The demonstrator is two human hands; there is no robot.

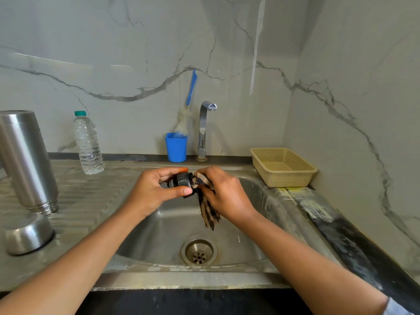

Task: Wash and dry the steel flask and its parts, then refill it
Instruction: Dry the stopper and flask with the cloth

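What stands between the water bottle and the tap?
In the head view, a blue cup holding a bottle brush stands there, close beside the tap.

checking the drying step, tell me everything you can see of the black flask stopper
The black stopper is a small, round, plastic-looking part, held on its side above the sink. The left hand pinches it, thumb below and fingers on top. The right hand presses a brown checked cloth against its right end, and the cloth's tail hangs down. Whether it is wet cannot be told.
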